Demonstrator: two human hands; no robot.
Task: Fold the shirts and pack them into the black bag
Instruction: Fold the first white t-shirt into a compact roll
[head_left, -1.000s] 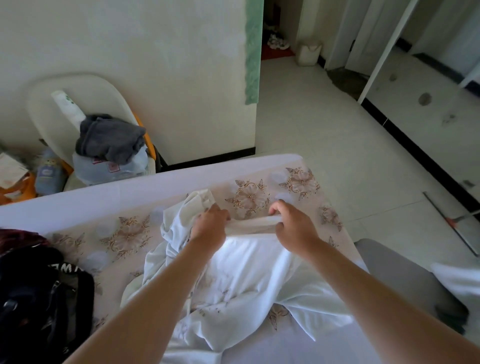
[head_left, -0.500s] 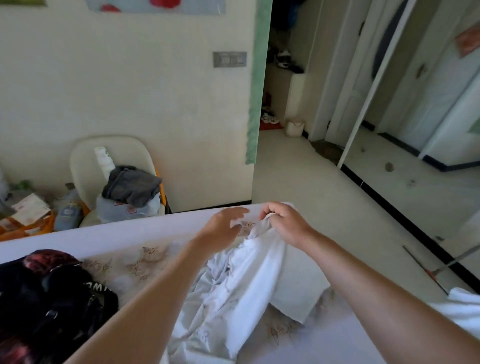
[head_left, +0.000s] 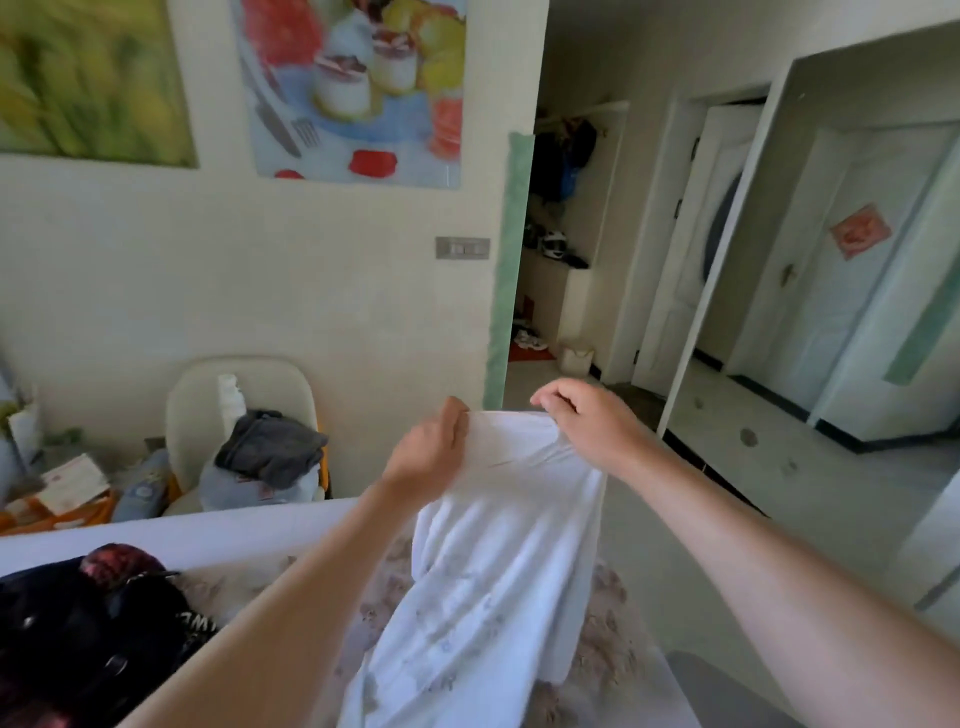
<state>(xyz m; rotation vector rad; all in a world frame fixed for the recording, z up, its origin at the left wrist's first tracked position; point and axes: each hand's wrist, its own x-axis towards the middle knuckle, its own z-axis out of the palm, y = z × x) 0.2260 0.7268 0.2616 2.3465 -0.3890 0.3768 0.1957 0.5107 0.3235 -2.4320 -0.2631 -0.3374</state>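
A white shirt (head_left: 488, 561) hangs in the air above the table, stretched between both hands along its top edge. My left hand (head_left: 428, 452) pinches the left end of that edge. My right hand (head_left: 587, 421) grips the right end, fingers curled over the cloth. The shirt's lower part trails down onto the floral tablecloth (head_left: 608, 623). The black bag (head_left: 88, 639) lies at the table's near left, with something dark red at its top.
Beyond the table's far edge stands a cream chair (head_left: 244, 395) piled with grey and blue clothes. Boxes and papers (head_left: 67, 488) sit at the far left. A tiled floor and open doorways lie to the right.
Both hands have lifted the white shirt off the table and spread its top edge apart. The view has tilted upward, showing more of the wall.
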